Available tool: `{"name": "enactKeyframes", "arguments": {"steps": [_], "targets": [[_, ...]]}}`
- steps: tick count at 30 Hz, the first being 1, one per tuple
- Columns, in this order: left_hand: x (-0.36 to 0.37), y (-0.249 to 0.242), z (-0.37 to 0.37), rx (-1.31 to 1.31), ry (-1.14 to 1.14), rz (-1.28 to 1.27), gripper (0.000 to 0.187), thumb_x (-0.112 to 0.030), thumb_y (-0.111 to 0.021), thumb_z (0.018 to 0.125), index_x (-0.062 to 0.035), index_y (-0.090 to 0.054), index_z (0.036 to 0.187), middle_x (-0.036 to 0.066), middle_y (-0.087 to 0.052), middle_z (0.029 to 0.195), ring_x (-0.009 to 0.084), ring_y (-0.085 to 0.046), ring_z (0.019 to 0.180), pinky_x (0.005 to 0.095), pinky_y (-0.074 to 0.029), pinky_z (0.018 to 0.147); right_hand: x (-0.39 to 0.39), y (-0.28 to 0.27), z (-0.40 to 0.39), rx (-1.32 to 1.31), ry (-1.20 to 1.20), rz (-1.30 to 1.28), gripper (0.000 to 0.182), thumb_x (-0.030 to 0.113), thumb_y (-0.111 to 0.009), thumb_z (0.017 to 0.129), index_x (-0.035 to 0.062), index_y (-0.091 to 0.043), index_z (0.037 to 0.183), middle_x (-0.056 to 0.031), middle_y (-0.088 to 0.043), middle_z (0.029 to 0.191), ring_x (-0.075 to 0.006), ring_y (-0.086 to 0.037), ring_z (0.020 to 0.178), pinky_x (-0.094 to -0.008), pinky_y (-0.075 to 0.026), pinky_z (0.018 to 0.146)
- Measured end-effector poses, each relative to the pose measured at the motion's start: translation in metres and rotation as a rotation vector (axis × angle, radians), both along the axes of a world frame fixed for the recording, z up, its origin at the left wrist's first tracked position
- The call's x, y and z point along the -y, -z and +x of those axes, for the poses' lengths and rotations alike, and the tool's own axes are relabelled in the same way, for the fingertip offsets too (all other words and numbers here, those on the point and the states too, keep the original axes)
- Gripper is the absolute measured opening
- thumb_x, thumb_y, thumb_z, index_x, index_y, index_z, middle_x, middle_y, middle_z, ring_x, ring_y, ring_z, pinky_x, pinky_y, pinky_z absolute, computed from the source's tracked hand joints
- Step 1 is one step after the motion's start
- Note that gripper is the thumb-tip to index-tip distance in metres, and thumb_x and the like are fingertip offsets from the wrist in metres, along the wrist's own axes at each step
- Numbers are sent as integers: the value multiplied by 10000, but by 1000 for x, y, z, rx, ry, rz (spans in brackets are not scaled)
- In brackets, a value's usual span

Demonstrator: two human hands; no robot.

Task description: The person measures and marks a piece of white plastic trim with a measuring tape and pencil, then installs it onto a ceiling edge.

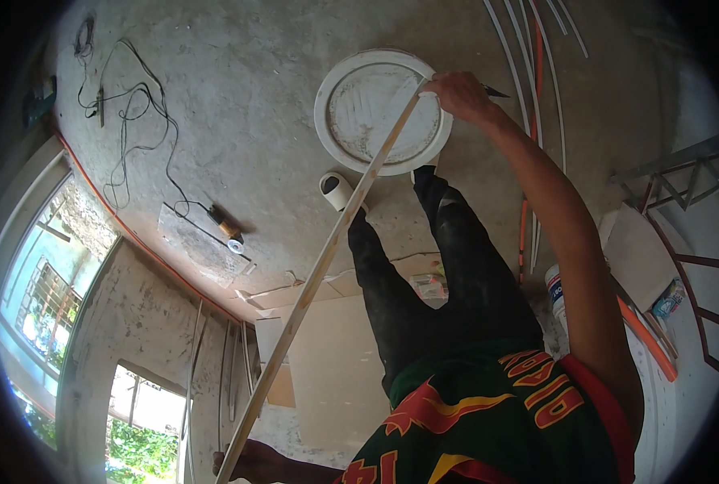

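Observation:
A long, thin wooden strip [315, 282] runs diagonally from the upper middle down to the lower left. My right hand [460, 97] is closed around its far end, above the rim of a round white bucket or lid [325, 113] with a dusty face. A dark pointed piece [496, 92] sticks out beside that hand; what it belongs to is hidden. Down at the lower left, my left hand [250, 462] grips the strip's near end, its fingers in shadow and partly behind the strip.
On the floor at left lies a corded power tool [226, 230] with its tangled black cable [166, 113]. Several pale thin strips [529, 64] lie at upper right. A metal frame [678, 177] and a white tub [554, 290] stand right. Large flat boards [335, 371] are beside my legs.

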State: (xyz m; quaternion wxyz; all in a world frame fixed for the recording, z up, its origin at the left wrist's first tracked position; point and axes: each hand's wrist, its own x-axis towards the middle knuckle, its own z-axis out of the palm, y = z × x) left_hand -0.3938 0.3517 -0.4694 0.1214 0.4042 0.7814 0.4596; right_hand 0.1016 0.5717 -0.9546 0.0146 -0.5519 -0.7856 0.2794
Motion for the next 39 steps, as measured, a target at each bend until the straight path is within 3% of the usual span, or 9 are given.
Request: {"name": "enactKeyframes", "arguments": {"steps": [11, 13, 14, 17, 20, 22, 28, 31, 39], "targets": [[-35, 16, 39, 45, -152, 22, 175, -167, -548, 893, -2, -544, 951, 87, -504, 728, 145, -491, 546, 298, -426, 518, -5, 7, 2, 96, 26, -71, 212, 56, -552, 716, 108, -688, 870, -124, -651, 783, -287, -637, 756, -402, -508, 687], [-72, 19, 85, 327, -347, 328, 180, -185, -555, 894, -7, -571, 911, 78, -511, 673, 136, -486, 491, 300, -419, 480, -5, 11, 3, 99, 31, -92, 206, 63, -551, 720, 107, -688, 869, -131, -652, 772, -293, -638, 749, -406, -507, 687], [-89, 19, 104, 515, -474, 649, 187, -193, -558, 895, -9, -585, 892, 74, -514, 646, 132, -483, 464, 301, -415, 461, -5, 12, 4, 101, 38, -103, 204, 66, -552, 721, 106, -688, 868, -135, -652, 767, -296, -638, 745, -409, -507, 685], [-23, 9, 21, -152, -101, -77, 214, -157, -545, 896, 19, -503, 1010, 115, -499, 799, 174, -506, 621, 303, -433, 575, -7, 15, 6, 93, 56, -126, 198, 70, -551, 722, 100, -686, 865, -144, -650, 756, -307, -637, 732, -418, -506, 677], [-4, -4, -10, -730, 56, -397, 307, -121, -531, 896, 46, -420, 1129, 157, -484, 952, 217, -529, 778, 304, -451, 690, -6, 21, 7, 91, 68, -138, 186, 70, -551, 720, 90, -682, 851, -151, -648, 752, -316, -636, 726, -422, -508, 667], [5, -9, -19, -881, 106, -471, 384, -97, -523, 897, 65, -365, 1207, 185, -474, 1054, 245, -545, 883, 305, -463, 766, -5, 24, 8, 95, 72, -142, 176, 66, -551, 717, 81, -678, 838, -155, -647, 752, -318, -636, 725, -422, -509, 663], [21, -5, -34, -355, -23, -184, 440, -86, -529, 896, 89, -333, 1249, 228, -466, 1110, 269, -542, 967, 300, -452, 810, -7, 21, 3, 110, 89, -151, 162, 41, -569, 689, 64, -668, 815, -164, -645, 754, -320, -636, 727, -423, -511, 665], [18, -2, -35, -612, 11, -325, 427, -84, -528, 897, 90, -343, 1240, 243, -462, 1122, 269, -535, 987, 299, -445, 824, -2, 26, 1, 79, 87, -141, 163, 39, -576, 678, 61, -666, 811, -165, -644, 750, -320, -636, 728, -422, -509, 668], [21, 13, -43, -752, 35, -458, 351, -99, -498, 917, 84, -388, 1196, 254, -458, 1153, 256, -525, 1021, 295, -435, 864, -3, 30, -4, 116, 101, -158, 157, 42, -572, 677, 49, -661, 807, -160, -642, 746, -317, -637, 725, -417, -508, 666]]}}
